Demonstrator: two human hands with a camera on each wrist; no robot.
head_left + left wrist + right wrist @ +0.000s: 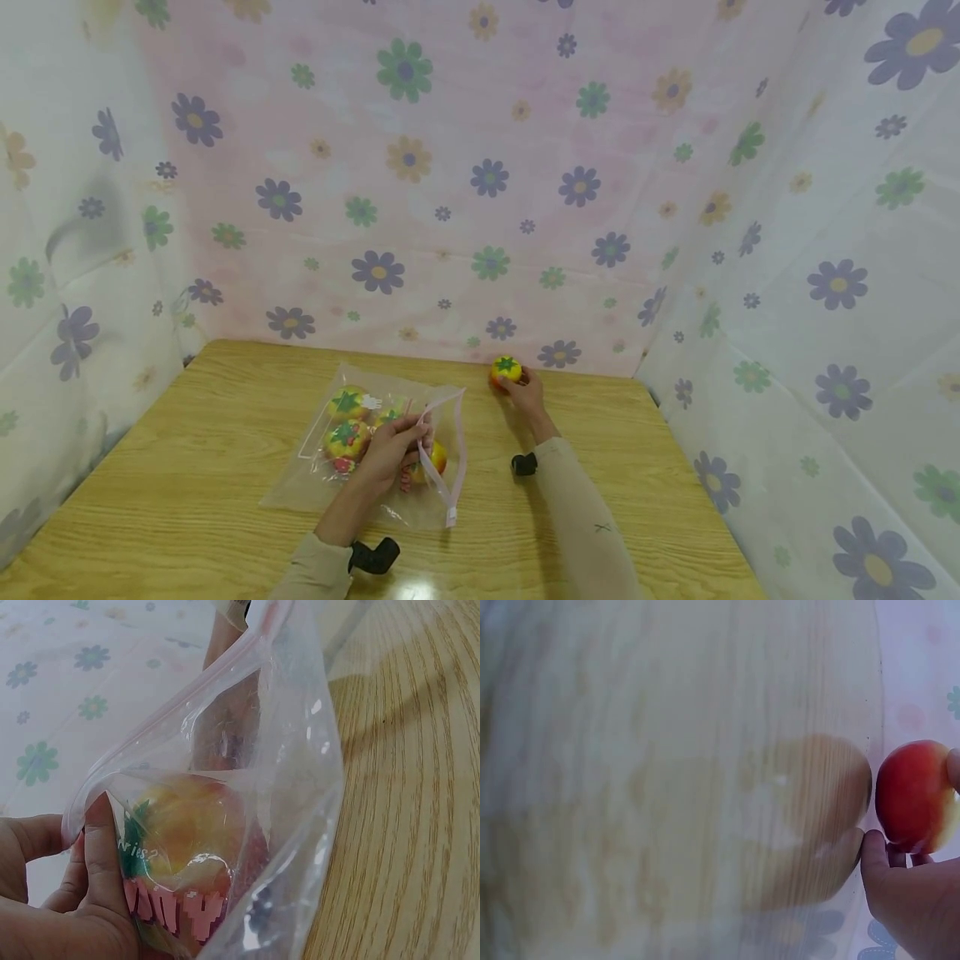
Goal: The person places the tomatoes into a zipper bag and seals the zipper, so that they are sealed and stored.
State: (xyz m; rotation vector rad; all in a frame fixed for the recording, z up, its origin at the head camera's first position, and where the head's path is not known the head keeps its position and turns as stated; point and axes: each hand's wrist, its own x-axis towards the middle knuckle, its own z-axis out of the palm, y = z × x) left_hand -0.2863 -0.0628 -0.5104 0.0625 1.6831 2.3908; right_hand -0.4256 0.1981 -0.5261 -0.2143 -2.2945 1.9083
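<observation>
Left grip [396, 443] pinches the bag [460, 442], partly hiding bagged fruit [438, 460] beneath; right grip [529, 398] holds loose fruit [506, 368], partly covered.

my left hand [393, 450] pinches the edge of a clear plastic bag [303, 483] with a pink zip strip [461, 442], lying on the wood-grained table [667, 521] with its mouth gaping to my right, and through its printed film i see several round yellow-and-red fruits [345, 403] with green leafy tops. in my right hand [528, 393] i grip another round fruit [506, 367], yellow above and red below, leafy top up, at the table's far edge, apart from the bag.
</observation>
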